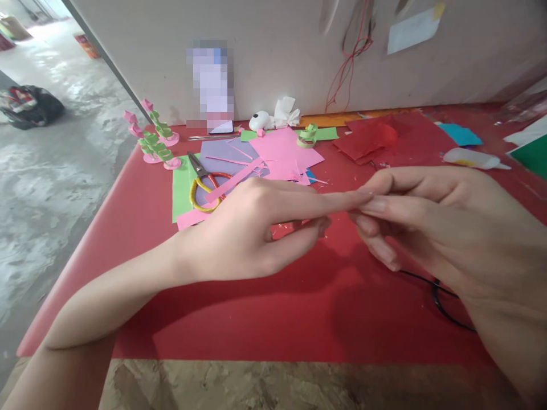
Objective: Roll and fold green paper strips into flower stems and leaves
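left hand point(248, 228) and right hand point(431, 222) meet fingertip to fingertip mid-frame above the red table point(239, 319); scissors point(204, 183) lie upper left.

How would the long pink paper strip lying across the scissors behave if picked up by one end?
The pink strip looks thin and narrow, so it would probably droop and weigh almost nothing. It rests loosely across the scissors, so a nudge would likely slide it off. It might tear or crease easily.
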`<state>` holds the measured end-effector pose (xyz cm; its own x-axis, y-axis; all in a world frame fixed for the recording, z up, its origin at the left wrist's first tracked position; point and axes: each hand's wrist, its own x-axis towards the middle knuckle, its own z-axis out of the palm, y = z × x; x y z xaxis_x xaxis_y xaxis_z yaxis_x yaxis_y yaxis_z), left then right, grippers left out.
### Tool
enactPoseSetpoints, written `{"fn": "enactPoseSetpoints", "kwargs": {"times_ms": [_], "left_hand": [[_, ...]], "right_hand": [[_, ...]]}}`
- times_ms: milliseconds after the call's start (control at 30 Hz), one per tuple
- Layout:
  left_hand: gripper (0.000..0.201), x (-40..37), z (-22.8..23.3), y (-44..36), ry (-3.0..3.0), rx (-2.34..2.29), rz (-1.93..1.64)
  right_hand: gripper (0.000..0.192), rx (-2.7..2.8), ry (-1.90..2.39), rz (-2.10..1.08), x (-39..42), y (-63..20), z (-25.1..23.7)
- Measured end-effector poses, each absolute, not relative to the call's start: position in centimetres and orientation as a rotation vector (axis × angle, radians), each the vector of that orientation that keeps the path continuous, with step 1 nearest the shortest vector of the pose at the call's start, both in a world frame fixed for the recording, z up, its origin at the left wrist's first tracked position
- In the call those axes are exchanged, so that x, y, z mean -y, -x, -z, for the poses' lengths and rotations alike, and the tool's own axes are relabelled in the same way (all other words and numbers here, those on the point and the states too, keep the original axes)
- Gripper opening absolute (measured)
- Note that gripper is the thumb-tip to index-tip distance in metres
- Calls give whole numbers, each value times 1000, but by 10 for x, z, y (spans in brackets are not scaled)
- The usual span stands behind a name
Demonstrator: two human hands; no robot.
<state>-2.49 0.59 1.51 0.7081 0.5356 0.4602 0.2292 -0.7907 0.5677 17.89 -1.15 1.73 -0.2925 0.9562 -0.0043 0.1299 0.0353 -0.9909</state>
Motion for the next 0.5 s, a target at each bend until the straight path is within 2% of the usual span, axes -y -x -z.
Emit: {"fn": "enactPoseSetpoints", "kwargs": {"times_ms": [267,500], "left_hand": [[13,-2,-21,16,-2105,-806,-1005],[13,-2,-22,13,-2034,-823,-986]], "right_hand": [[13,1583,1141,-1017,17,-181,-21],[4,1660,1172,-936,18,-175,-19]]}}
